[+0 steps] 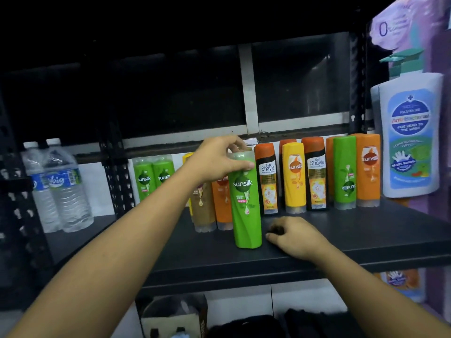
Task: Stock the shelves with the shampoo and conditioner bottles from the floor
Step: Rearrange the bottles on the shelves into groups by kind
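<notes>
Right hand (294, 236) loosely curled, empty, at shelf (371, 237) front edge | left hand (218, 159) grips green bottle (246, 215) top | likely stiff, slick; hold mid-body

One Sunsilk bottle (246, 203) stands upright on the shelf (366, 230), in front of the row of bottles (317, 176) lined along the back. The left hand (217, 162) grips its top from the left. The right hand (295, 237) rests on the shelf just right of its base. A pump bottle (410, 137) stands right of the row's end. A pair of bottles (153, 178) stands at the left rear, and two water bottles (61, 186) stand on the neighbouring shelf further left.
</notes>
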Demonstrator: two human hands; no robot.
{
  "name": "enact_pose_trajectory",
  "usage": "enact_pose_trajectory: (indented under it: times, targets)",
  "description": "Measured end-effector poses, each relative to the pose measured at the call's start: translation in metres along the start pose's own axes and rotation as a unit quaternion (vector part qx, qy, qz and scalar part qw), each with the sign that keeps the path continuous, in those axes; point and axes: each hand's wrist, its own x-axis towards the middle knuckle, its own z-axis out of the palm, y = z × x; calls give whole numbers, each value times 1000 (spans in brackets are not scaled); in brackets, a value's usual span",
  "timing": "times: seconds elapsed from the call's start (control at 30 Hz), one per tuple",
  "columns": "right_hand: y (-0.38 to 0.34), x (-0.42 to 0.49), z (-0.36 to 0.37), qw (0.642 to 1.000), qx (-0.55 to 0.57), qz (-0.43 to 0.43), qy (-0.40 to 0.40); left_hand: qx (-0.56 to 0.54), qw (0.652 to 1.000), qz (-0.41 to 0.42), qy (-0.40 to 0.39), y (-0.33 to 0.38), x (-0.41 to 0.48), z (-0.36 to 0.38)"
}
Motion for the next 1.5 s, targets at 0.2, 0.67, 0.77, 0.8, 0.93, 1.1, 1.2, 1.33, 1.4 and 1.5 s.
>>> enact_pose_trajectory:
  times: [0.2, 0.67, 0.77, 0.8, 0.93, 1.1, 1.2, 1.33, 1.4, 1.5]
  targets:
    - [-3, -3, -2, 1000, -17, -16, -1, -107, 992, -50, 54, -12, -31, 22]
    - [-11, 2, -4, 984, -49, -100, -139, -206, 969, -129, 33, -51, -116, 71]
    - [-29, 3, 1, 974, -49, -135, -173, -202, 966, -158, 36, -79, -135, 45]
    - [-40, 3, 6, 972, -45, -152, -175, -194, 965, -170, 43, -90, -141, 38]
    - [-107, 5, 37, 951, -28, -243, -190, -138, 964, -211, 82, -132, -156, 11]
    - [-169, 35, 72, 938, -44, -267, -216, -116, 957, -240, 116, -175, -160, -11]
    - [-181, 52, 86, 937, -61, -268, -217, -98, 954, -250, 129, -199, -151, -14]
    - [-175, 60, 97, 945, -29, -256, -201, -85, 950, -257, 152, -229, -136, -11]
    - [-173, 60, 98, 946, -24, -257, -199, -75, 948, -265, 161, -241, -130, -9]
    - [-172, 59, 97, 946, -22, -257, -196, -64, 945, -270, 174, -255, -123, -3]
